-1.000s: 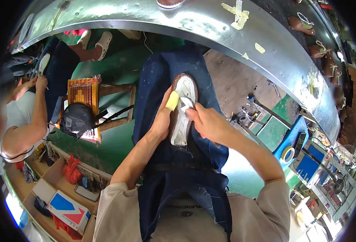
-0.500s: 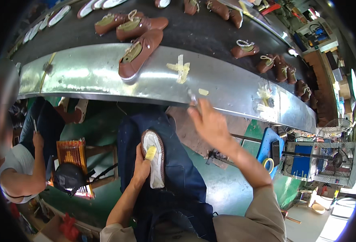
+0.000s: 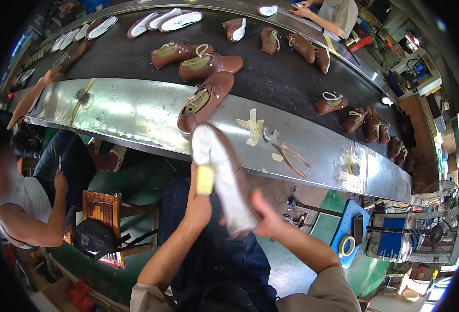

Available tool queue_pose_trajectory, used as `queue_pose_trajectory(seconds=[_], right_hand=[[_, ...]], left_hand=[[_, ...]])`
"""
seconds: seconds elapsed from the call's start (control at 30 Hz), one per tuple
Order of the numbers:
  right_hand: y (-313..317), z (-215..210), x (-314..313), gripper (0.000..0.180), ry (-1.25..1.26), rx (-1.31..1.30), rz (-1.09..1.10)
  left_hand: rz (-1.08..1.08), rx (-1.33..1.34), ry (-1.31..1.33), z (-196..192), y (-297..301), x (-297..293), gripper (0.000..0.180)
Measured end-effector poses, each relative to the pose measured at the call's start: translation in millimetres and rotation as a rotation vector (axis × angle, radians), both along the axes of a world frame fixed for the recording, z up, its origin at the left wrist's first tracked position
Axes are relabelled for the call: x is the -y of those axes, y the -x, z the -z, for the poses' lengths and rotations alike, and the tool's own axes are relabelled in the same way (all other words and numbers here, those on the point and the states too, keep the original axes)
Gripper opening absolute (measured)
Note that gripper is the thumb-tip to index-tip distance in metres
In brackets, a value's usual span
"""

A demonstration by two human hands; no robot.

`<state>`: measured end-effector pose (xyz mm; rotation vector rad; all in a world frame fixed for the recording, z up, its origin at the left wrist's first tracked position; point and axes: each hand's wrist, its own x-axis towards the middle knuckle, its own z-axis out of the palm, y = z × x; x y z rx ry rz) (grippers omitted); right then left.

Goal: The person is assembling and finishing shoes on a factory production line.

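Note:
A brown shoe (image 3: 223, 174) is held up over my lap, its white sole facing me and its toe toward the workbench. My left hand (image 3: 198, 205) grips it along the left side, with yellow tape (image 3: 205, 180) wrapped round the thumb. At the heel end my right hand (image 3: 267, 217) closes on the right edge, its fingers partly hidden and blurred. Pincers (image 3: 286, 154) with spread handles lie on the metal bench edge (image 3: 229, 119). Just beyond the held toe, another brown laced shoe (image 3: 206, 101) rests across the metal edge and the dark surface.
More brown shoes (image 3: 208, 65) and upturned white-soled shoes (image 3: 181, 21) lie along the dark bench top (image 3: 271, 78). A co-worker (image 3: 37, 208) sits at left beside a beaded chair (image 3: 102, 205). Another person (image 3: 336, 18) works across the bench. A blue stool (image 3: 350, 229) and fan (image 3: 435, 234) stand right.
My right hand has come from the bench edge to the shoe's heel. The shoe has risen from my lap toward the bench in my left hand. The pincers now show lying on the metal.

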<state>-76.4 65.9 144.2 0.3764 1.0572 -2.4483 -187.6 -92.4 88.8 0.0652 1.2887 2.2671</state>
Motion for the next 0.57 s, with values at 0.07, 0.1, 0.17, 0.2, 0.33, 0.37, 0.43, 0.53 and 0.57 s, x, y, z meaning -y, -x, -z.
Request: queue_pose_trajectory(seconds=[0.07,0.1,0.17,0.2,0.33,0.37,0.43,0.53,0.57], right_hand=[[19.9,-7.1,-38.1,0.091,-0.193,-0.025,0.135],[32.1,-20.9,-63.7,0.093,-0.403,-0.040,0.165],[64.0,-49.2,-100.5,0.090,-0.739,0.055,0.372],[76.7,-52.1,-142.7,0.085,-0.982,0.119,0.393],[116.6,-35.4,-245.6,0.056,-1.480,0.044,0.561],[121.9,-33.4,-253.7,0.045,-1.540,-0.017,0.532],[137.0,-25.1,-271.4,0.036,-1.601,-0.068,0.501],[180.0,-42.9,-277.3,0.027,-1.811,-0.193,0.486],[183.3,-37.5,-284.8,0.027,-1.813,-0.173,0.484]], left_hand=[[0.019,-0.553,0.166,-34.7,27.4,-6.9,0.056],[-0.084,-0.718,0.273,-37.3,40.4,-8.3,0.059],[-0.278,-1.000,0.629,-38.9,70.9,1.3,0.066],[-0.323,-1.025,0.681,-39.7,84.4,-0.1,0.066],[-0.256,-0.929,0.775,-33.4,126.1,-10.7,0.071],[-0.137,-0.842,0.787,-31.7,135.0,-14.7,0.074],[-0.124,-0.761,0.783,-25.6,145.0,-20.6,0.076],[-0.272,-0.917,1.096,-11.8,146.8,-26.5,0.074],[-0.296,-0.939,1.083,-8.6,145.5,-26.7,0.074]])
